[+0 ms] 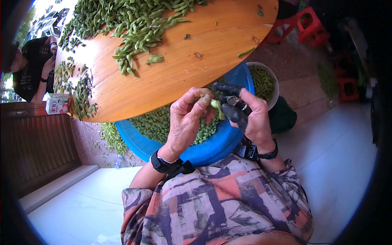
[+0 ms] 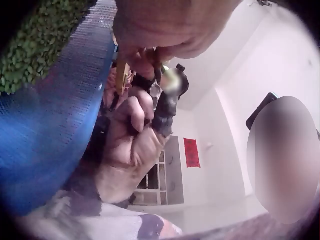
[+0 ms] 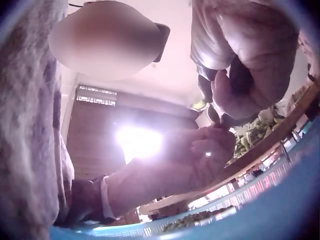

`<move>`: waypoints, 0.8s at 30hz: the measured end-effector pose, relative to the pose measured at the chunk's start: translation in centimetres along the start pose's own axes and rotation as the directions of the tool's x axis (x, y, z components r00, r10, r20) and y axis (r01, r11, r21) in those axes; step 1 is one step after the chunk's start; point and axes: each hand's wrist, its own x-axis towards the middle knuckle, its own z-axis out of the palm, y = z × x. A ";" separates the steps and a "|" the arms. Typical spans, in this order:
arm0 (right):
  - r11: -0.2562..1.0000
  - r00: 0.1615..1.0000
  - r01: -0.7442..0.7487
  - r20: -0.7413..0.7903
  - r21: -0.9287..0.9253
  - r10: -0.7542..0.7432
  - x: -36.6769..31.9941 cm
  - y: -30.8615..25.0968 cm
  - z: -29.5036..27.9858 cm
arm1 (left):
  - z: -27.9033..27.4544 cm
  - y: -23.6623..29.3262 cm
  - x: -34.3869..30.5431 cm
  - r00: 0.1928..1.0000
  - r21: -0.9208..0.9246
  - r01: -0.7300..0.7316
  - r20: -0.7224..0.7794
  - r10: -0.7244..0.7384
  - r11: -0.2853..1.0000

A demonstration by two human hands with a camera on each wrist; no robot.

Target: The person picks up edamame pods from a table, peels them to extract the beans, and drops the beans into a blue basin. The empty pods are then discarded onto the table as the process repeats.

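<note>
Both hands meet over a blue basin point(image 1: 212, 147) holding shelled green beans point(image 1: 157, 122). My left hand point(image 1: 203, 103) pinches a small green pod point(image 1: 217, 107) between thumb and fingers. My right hand point(image 1: 229, 103), with black covers on several fingertips, grips the same pod from the other side. In the left wrist view the right hand point(image 2: 145, 125) curls below the left hand point(image 2: 165, 25), beside the basin wall point(image 2: 55, 120). Seen from the right wrist, the left hand point(image 3: 195, 160) sits under the right hand point(image 3: 240, 65); the pod is hardly visible there.
A round wooden table point(image 1: 183, 73) beyond the basin carries a heap of green pods point(image 1: 139, 24). A white bowl of beans point(image 1: 265, 81) stands at the right. Another person point(image 1: 32, 65) sits far left near a small carton point(image 1: 57, 103). Red stools point(image 1: 306, 26) stand behind.
</note>
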 end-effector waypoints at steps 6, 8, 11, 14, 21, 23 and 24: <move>0.996 0.998 -0.047 0.041 0.073 0.044 0.2 -0.8 0.0 | 0.1 -0.2 -0.1 0.998 0.160 -0.055 0.007 0.054 0.986; 0.997 1.000 -0.019 0.015 -0.081 0.020 0.4 -1.0 0.3 | 0.1 -0.1 -0.1 0.999 0.147 -0.038 0.021 0.036 0.988; 0.998 0.999 0.035 -0.017 -0.056 -0.036 0.5 -0.3 0.6 | 0.0 0.0 -0.1 0.999 0.090 0.019 0.032 -0.022 0.996; 0.993 0.995 0.086 -0.033 -0.084 -0.089 0.7 0.0 0.8 | 0.5 0.5 -0.1 0.990 -0.066 0.141 0.027 -0.140 0.988; 0.862 0.941 0.316 0.015 -0.396 -0.338 0.5 0.3 1.6 | -0.1 -0.8 -0.3 0.969 -0.254 0.243 0.096 -0.226 0.936; 0.859 0.943 0.317 0.033 -0.402 -0.332 0.5 0.6 1.9 | -0.3 -1.0 -0.4 0.964 -0.215 0.265 0.090 -0.251 0.940; 0.857 0.939 0.325 0.026 -0.401 -0.344 0.5 0.7 2.0 | -0.5 -1.1 -0.5 0.958 -0.170 0.284 0.088 -0.273 0.944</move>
